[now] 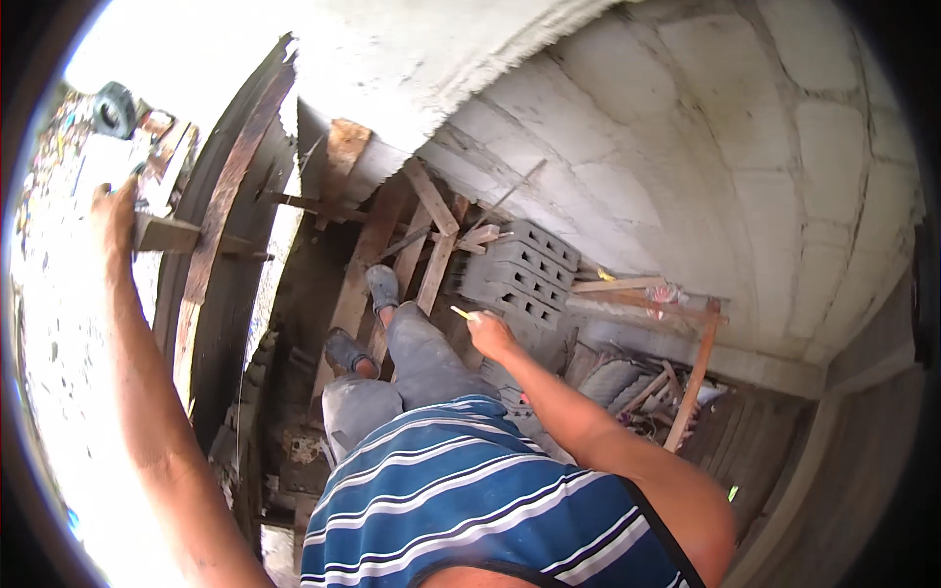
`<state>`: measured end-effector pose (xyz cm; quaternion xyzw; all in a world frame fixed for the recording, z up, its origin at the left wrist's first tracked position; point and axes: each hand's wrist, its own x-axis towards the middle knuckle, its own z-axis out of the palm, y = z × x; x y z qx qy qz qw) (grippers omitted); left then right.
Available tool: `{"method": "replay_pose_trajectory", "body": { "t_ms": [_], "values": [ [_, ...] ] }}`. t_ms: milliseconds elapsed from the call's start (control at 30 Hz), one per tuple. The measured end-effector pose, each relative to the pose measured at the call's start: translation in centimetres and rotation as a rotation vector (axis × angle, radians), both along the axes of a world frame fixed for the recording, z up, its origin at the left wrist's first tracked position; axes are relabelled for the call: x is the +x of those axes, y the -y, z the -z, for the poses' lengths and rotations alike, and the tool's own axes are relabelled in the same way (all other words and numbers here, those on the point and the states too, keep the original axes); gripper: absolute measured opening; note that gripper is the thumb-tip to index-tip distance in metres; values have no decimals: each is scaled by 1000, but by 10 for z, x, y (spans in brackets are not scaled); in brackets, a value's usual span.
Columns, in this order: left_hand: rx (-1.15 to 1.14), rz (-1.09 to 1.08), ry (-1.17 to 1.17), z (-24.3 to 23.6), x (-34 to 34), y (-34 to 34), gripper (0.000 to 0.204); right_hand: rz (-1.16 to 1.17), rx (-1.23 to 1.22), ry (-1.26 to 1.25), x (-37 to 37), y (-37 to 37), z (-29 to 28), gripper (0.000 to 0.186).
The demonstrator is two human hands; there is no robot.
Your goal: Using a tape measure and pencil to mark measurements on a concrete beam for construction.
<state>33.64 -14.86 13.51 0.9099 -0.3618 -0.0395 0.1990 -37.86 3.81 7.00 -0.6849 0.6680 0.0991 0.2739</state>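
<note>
My left hand (115,211) is raised at the far left against the bright opening, beside the end of a wooden beam (157,232). Its fingers are curled, and what they grip is too washed out to make out. My right hand (487,333) is closed on a thin yellow stick (460,312), held out beside my thigh. My grey shoes rest among rough wooden planks (429,284) below.
Stacked grey hollow blocks (520,279) stand against the pale block wall (735,176). A leaning board (691,382) and scrap wood lie lower right. Upright timber (216,245) runs along the left opening, where a black tyre (115,113) lies outside.
</note>
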Motion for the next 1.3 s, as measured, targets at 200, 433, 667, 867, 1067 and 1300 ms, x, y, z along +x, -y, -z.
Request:
{"method": "replay_pose_trajectory", "body": {
  "t_ms": [200,433,667,867,1067,1300],
  "values": [
    [134,224,268,5,4,-6,67,88,-117,289,53,47,3,24],
    [2,87,-47,-14,-10,-12,79,10,146,645,138,99,-17,34],
    [34,-75,-67,-28,-25,-12,83,-97,315,864,203,126,-19,33],
    [-127,-161,12,-57,-56,-13,81,-141,346,975,276,133,-63,42],
    [-850,33,71,-109,-154,-70,56,-291,-2,1253,329,150,-122,78],
    [-742,-273,-1146,-43,-319,-115,54,-503,119,1278,291,159,-67,99]
  ]
}}
